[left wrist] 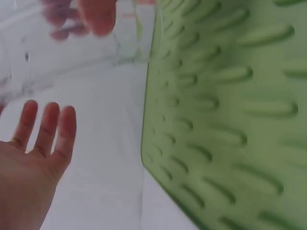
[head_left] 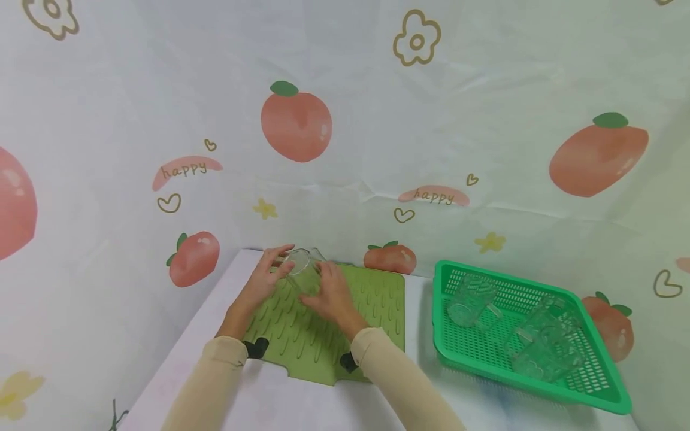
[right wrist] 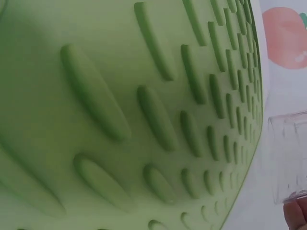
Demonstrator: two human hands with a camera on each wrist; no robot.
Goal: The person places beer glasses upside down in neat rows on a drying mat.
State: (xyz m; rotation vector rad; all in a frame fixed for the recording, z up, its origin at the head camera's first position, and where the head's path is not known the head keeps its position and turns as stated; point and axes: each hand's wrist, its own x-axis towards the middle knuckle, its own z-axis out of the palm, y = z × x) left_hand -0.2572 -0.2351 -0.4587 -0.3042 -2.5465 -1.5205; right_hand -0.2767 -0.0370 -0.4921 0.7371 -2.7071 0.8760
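Observation:
A clear glass cup (head_left: 304, 276) is held tilted above the far part of a green ridged mat (head_left: 372, 299). My right hand (head_left: 331, 292) grips it from the right side. In the right wrist view, one of that hand's fingertips (right wrist: 293, 214) touches the glass near the right edge. My left hand (head_left: 262, 281) is at the cup's left side. From the left wrist view, the left hand (left wrist: 36, 158) shows straight, spread fingers with a gap to the glass wall. Its thumb is not clearly visible there, so any contact is uncertain.
A green perforated basket (head_left: 442, 353) stands right of the mat, with several clear glass mugs (head_left: 471, 299) lying inside. Two dark pieces (head_left: 348, 362) are by the mat's near edge. A white printed curtain (head_left: 345, 197) hangs directly behind the table.

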